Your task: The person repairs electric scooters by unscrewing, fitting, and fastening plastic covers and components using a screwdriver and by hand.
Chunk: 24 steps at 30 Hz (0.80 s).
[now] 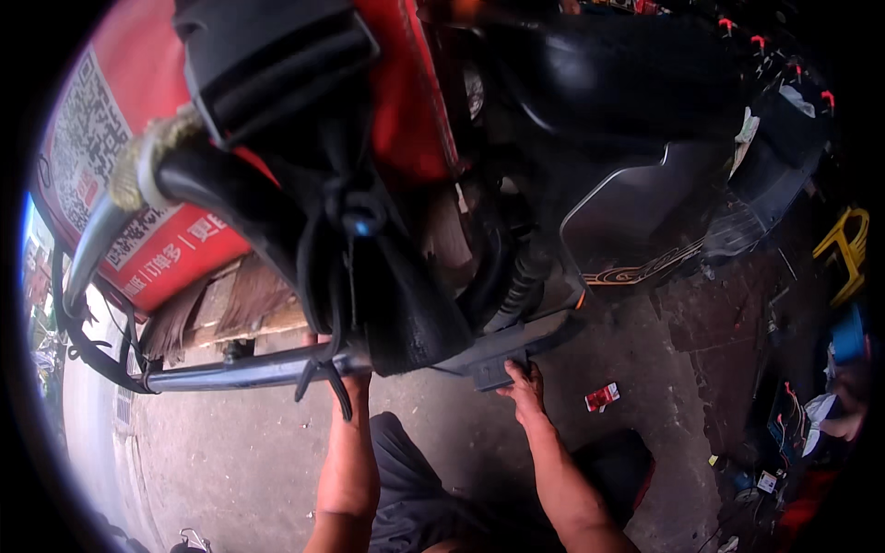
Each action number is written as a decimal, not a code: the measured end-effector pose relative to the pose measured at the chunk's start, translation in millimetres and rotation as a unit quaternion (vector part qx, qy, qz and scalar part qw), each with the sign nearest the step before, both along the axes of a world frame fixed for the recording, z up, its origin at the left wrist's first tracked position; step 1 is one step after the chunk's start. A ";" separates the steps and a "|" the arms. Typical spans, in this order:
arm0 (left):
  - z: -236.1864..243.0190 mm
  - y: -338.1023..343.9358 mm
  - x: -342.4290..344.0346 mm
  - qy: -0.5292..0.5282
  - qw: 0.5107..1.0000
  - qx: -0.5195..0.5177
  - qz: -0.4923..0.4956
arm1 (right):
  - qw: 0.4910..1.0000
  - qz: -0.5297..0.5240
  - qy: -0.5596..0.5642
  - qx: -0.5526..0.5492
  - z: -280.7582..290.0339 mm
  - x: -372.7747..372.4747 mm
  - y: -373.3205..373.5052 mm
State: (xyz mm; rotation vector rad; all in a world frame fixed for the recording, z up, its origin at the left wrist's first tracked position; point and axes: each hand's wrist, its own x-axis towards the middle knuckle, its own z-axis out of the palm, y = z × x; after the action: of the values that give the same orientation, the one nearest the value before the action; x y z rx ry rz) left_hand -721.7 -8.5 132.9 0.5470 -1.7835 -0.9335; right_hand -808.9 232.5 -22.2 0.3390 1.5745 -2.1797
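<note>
At the rear of a scooter, my left hand (352, 381) reaches up under a chrome tube (235, 376); its fingers are hidden behind the tube and dangling black straps (406, 313). My right hand (523, 387) grips a black plastic part (502, 367) just right of the straps, below a black coiled spring (521, 286). Above them sits a red delivery box (120, 60) with printing on it, resting over splintered wood (249, 304). A black pad (277, 64) tops the curved bar wrapped with yellowish cord (138, 161).
A black scooter body (645, 212) fills the upper right. A yellow plastic object (839, 253), a blue container (848, 336) and wired parts (788, 415) lie along the right side. A small red-and-white packet (601, 397) lies on the concrete floor (230, 461).
</note>
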 end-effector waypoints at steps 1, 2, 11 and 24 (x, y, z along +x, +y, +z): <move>0.5 5.9 -2.9 0.080 0.986 0.125 -0.073 | 1.000 -0.001 0.001 -0.003 -7.5 2.0 2.2; 1.7 12.0 -6.3 0.188 0.938 0.259 -0.135 | 1.000 -0.005 -0.018 -0.006 -11.1 3.8 4.2; 18.7 27.5 -20.2 0.152 0.925 0.319 -0.141 | 1.000 0.006 -0.019 -0.019 -29.6 -1.7 10.9; -12.8 18.7 -37.1 0.075 0.955 0.254 -0.134 | 0.998 0.036 -0.023 0.035 -13.7 4.1 11.2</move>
State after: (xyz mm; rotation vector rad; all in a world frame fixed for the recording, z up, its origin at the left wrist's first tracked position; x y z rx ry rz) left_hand -758.8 10.2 120.2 0.5405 -1.4994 -1.6022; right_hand -804.8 243.7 -35.9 0.3446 1.6145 -2.0525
